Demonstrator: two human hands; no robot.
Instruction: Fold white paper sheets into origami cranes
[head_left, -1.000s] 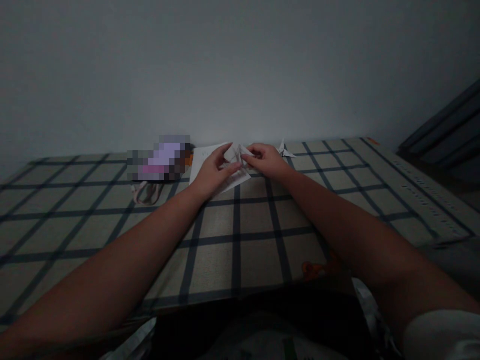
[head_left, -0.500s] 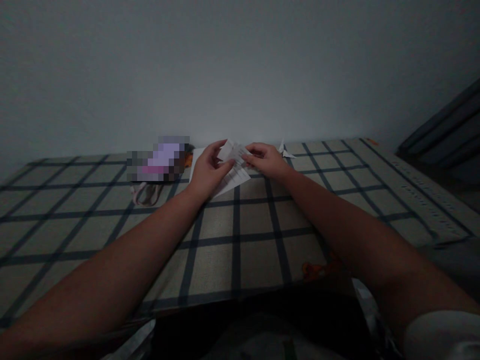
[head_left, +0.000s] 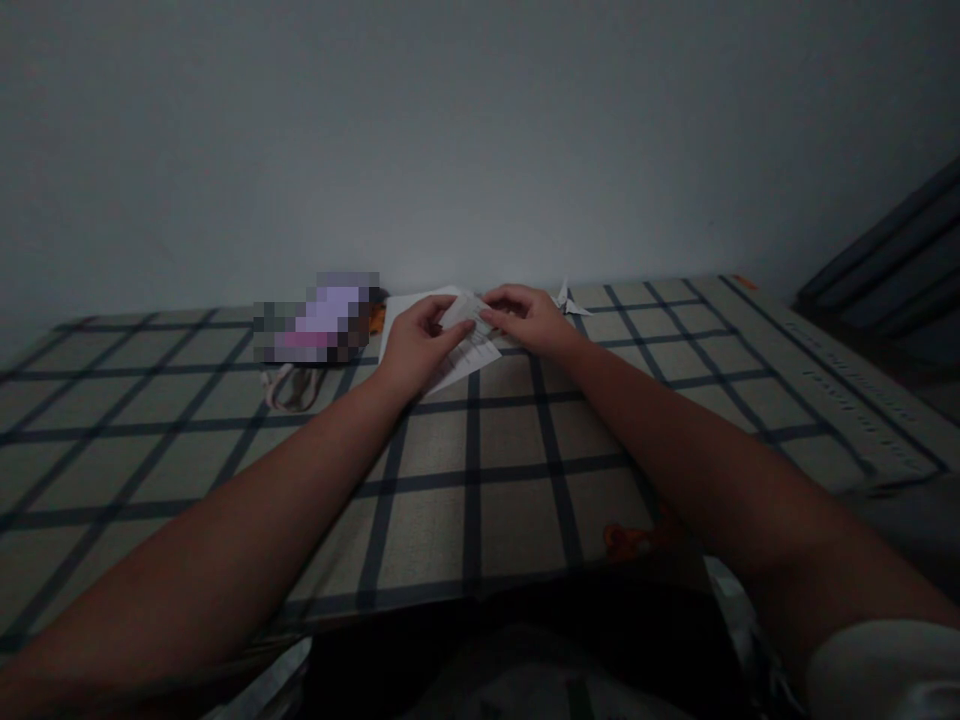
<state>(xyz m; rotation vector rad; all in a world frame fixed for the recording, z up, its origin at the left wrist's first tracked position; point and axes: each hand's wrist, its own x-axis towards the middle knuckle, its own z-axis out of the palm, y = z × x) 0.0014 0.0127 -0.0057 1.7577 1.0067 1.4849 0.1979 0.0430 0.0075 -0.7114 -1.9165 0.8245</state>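
Observation:
Between my hands is a small piece of folded white paper (head_left: 463,312) with faint creases or lines. My left hand (head_left: 420,338) grips its left side, thumb in front and fingers curled behind. On the other side, my right hand (head_left: 527,315) pinches the paper's right edge between thumb and fingers. Beneath them lies a larger white paper sheet (head_left: 469,358) with printed lines, partly covered by my left hand. Just past my right hand sits a white folded paper crane (head_left: 570,300) with pointed tips.
A checked cloth (head_left: 510,430) covers the table, which stands against a plain wall (head_left: 480,140). To the left is a blurred-out purple and pink object (head_left: 322,320) with a pale looped strap (head_left: 291,390) in front. Dark draped fabric (head_left: 892,260) hangs at the right.
The folded paper in my hands has tipped lower and flatter, so its raised corner no longer sticks up. My left fingers have come down slightly; both hands stay in nearly the same place.

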